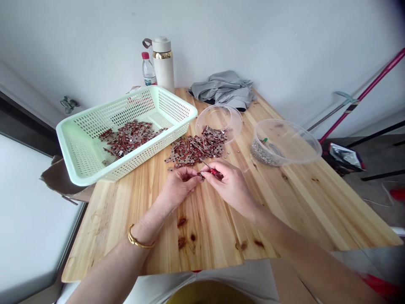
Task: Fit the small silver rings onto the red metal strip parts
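My left hand (180,185) pinches a small dark reddish-brown strip-like part (200,173) between thumb and fingers, and most of it is hidden. Closed around the red handle of a small screwdriver (216,173) is my right hand (232,183), its fingertips meeting the left ones at the part. The thin metal shaft points up and to the left, away from the part. Just beyond both hands lies a pile of similar reddish-brown strips (190,151) with metal dots. More such strips (131,137) lie in the pale green perforated basket (126,169) at the left.
A clear plastic tub (286,143) with many small metal pieces stands at the right. Behind the pile are a clear lid (232,120) and grey cloth (223,88). A white flask (164,67) and plastic bottle (148,69) stand by the wall. The wooden table (209,236) ends near my lap.
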`<state>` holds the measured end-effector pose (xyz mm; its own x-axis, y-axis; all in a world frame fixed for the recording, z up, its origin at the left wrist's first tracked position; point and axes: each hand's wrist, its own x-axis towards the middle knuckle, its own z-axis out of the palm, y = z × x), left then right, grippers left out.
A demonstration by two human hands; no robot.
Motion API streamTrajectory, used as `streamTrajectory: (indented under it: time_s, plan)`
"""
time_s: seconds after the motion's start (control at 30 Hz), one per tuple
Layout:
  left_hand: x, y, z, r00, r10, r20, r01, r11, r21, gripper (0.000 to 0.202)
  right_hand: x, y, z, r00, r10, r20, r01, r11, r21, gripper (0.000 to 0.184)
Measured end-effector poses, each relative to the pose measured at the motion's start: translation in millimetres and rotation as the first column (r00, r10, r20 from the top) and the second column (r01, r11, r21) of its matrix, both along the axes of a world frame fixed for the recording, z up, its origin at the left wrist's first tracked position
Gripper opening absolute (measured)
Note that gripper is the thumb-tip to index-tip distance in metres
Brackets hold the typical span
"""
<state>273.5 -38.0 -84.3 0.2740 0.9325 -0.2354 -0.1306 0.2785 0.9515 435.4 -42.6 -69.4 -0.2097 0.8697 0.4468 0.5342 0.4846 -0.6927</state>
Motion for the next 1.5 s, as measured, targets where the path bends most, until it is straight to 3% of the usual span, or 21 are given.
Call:
streamTrajectory:
  time_s: [0.17, 0.4, 0.63, 0.87, 0.97, 1.07, 1.17, 1.5]
  plan:
    - [0.4, -3.1, 1.2, 0.999, 0.042, 0.021, -0.042, 0.999, -0.012, 0.033, -2.0, -5.7, -0.4, 1.0, 0.022, 0.008, -0.022, 0.998, 0.057, 0.011]
    - [0.0, -5.7, -1.1, 0.995, 0.097, 0.03, -0.097, 0.995, 0.016, 0.026, -0.1, -11.6, -11.8, 0.996, 0.065, 0.062, -0.067, 0.997, 0.037, 0.019]
    - [-1.3, -0.4, -0.2, 0.996, 0.004, -0.091, 0.001, 0.998, 0.059, 0.024, 5.0, -4.1, -10.3, 0.997, 0.079, 0.024, -0.079, 0.997, 0.001, 0.014]
    - [-6.1, 1.5, -5.3, 0.974, -0.107, -0.199, 0.128, 0.987, 0.095, 0.022, 4.6, -6.1, -19.7, 0.997, 0.061, 0.052, -0.062, 0.998, 0.012, 0.011]
    - [-7.7, 1.8, -9.9, 0.91, 0.025, -0.415, 0.115, 0.944, 0.309, 0.009, 7.2, -9.4, -18.7, 0.997, 0.056, 0.055, -0.053, 0.998, -0.044, 0.01]
    - [-8.8, 0.1, -11.3, 0.753, 0.213, -0.623, 0.151, 0.865, 0.479, 0.004, 11.5, -16.8, -17.4, 0.994, 0.035, 0.103, -0.027, 0.997, -0.076, 0.019]
    - [-9.1, -1.4, -10.9, 0.675, 0.244, -0.696, 0.196, 0.851, 0.488, 0.007, 13.7, -24.4, -20.7, 0.978, 0.054, 0.202, -0.04, 0.997, -0.072, 0.02]
    - [-8.3, -0.3, -10.8, 0.639, 0.21, -0.74, 0.208, 0.879, 0.429, 0.009, 12.2, -24.8, -31.0, 0.978, 0.043, 0.202, -0.031, 0.997, -0.064, 0.021]
